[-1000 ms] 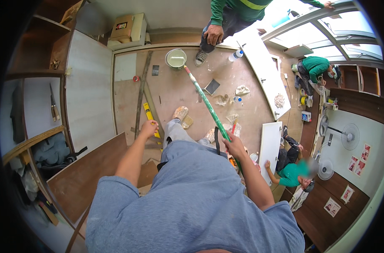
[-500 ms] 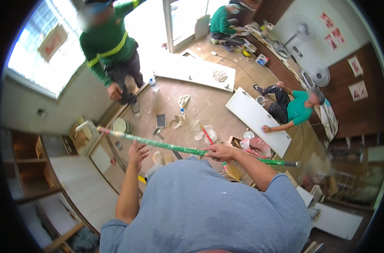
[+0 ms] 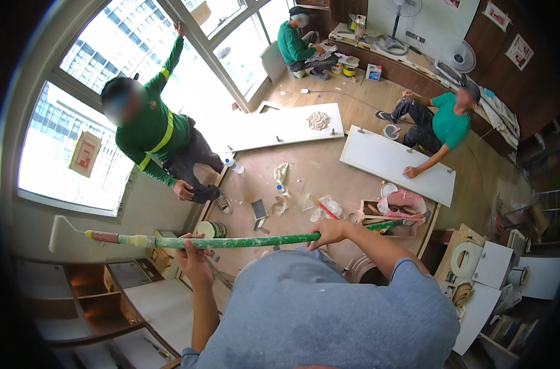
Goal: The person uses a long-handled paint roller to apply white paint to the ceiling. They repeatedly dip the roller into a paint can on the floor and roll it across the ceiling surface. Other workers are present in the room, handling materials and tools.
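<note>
I hold a long green paint-spattered pole (image 3: pixel 261 240) crosswise in front of my body, with a pale paint roller (image 3: pixel 60 235) on its left end. My left hand (image 3: pixel 194 255) is closed round the pole left of its middle, and my right hand (image 3: pixel 326 234) grips it farther right. Just behind the pole, near my left hand, stands a bucket of pale paint (image 3: pixel 211 230). A red-handled tool (image 3: pixel 326 208) lies on crumpled plastic beyond my right hand, beside a wooden box (image 3: pixel 390 227) with pink plastic in it.
A co-worker (image 3: pixel 163 135) stands by the windows, another (image 3: pixel 298 49) squats at the back, and a third (image 3: pixel 440 123) sits beside a white door panel (image 3: pixel 384 160). A second white panel (image 3: pixel 286 126) lies behind. Open cabinets (image 3: pixel 102 307) are at left, stacked boards (image 3: pixel 489 264) at right.
My view has swung toward the windows. The pole has turned from pointing forward to lying crosswise, its roller end now at left. My left hand has risen and closed on it.
</note>
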`<state>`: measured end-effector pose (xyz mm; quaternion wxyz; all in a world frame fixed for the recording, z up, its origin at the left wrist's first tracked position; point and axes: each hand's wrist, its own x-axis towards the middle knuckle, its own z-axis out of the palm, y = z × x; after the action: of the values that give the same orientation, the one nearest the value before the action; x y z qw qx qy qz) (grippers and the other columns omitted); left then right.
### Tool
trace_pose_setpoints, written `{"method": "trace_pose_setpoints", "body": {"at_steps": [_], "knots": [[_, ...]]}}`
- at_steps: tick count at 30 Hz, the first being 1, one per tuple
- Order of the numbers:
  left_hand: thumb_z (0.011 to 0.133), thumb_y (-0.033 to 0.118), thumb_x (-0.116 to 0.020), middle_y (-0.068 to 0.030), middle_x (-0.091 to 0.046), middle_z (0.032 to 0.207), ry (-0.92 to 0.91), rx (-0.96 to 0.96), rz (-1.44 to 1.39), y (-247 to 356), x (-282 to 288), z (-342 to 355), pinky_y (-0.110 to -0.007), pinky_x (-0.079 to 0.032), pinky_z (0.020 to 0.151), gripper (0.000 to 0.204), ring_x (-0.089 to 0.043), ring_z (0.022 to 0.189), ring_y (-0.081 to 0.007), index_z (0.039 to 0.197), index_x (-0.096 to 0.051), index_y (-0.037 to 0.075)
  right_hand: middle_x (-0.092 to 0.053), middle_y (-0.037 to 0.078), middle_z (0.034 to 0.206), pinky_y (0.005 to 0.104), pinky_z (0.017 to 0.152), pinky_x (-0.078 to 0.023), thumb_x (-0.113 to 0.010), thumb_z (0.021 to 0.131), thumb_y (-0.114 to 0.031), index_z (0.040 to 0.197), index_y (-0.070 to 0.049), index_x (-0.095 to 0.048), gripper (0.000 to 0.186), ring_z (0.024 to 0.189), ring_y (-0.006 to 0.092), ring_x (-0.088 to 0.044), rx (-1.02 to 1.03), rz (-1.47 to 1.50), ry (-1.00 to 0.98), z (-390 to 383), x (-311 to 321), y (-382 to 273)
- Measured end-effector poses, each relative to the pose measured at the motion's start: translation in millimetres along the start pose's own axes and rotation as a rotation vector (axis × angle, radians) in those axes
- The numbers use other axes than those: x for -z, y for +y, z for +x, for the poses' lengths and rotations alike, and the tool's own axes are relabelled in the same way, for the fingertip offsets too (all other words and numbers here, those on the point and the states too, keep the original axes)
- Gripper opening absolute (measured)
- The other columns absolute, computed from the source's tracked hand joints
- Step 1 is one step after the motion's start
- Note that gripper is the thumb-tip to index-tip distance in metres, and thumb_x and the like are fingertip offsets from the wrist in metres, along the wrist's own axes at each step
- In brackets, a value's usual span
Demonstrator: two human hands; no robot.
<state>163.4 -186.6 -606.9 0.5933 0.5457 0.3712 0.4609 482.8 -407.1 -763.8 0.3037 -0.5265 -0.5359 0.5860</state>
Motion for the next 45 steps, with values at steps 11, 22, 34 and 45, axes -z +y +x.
{"method": "trace_pose_setpoints", "body": {"at_steps": [11,22,34,45], "knots": [[0.101,0.031,-0.068,-0.0160,-0.071,0.103,-0.251,-0.321,-0.004,104.7,-57.4,-30.4,-0.028,-0.056,0.065,0.046,-0.069,0.082,-0.0175,0.131,-0.053,0.000,-0.076,0.014,0.090,0.0391,0.077,-0.055,-0.079,0.085,-0.044,0.098,-0.008,-0.079,0.039,0.083,0.0242,-0.072,0.136,-0.094,0.041,-7.0,-9.2,-20.3],[0.108,0.030,-0.053,-0.0094,-0.071,0.096,-0.451,-0.666,-0.104,292.8,-114.6,91.3,-0.016,-0.039,0.057,0.057,-0.048,0.062,-0.0002,0.156,-0.032,0.007,-0.059,-0.007,0.076,0.0249,0.059,-0.044,-0.071,0.093,-0.020,0.117,-0.004,-0.073,0.029,0.068,0.0061,-0.052,0.099,0.269,0.353,-29.5,-34.2,-106.7],[0.111,0.037,-0.044,-0.0036,-0.073,0.089,-0.269,-0.833,-0.091,422.2,-32.5,252.3,-0.022,-0.039,0.056,0.026,-0.043,0.056,-0.0031,0.107,-0.054,0.013,-0.059,-0.001,0.084,0.0272,0.059,-0.045,-0.060,0.096,-0.014,0.151,-0.009,-0.049,0.057,0.067,0.0085,-0.050,0.350,0.052,0.702,21.8,-109.6,-193.4],[0.111,0.034,-0.042,-0.0070,-0.076,0.092,-0.208,-0.762,-0.028,418.3,-22.6,287.0,-0.022,-0.034,0.052,0.024,-0.040,0.054,-0.0035,0.110,-0.053,0.013,-0.057,-0.002,0.078,0.0287,0.054,-0.042,-0.058,0.100,-0.020,0.157,-0.014,-0.044,0.059,0.062,0.0080,-0.048,0.320,0.098,0.652,31.4,-114.8,-200.8]]}}
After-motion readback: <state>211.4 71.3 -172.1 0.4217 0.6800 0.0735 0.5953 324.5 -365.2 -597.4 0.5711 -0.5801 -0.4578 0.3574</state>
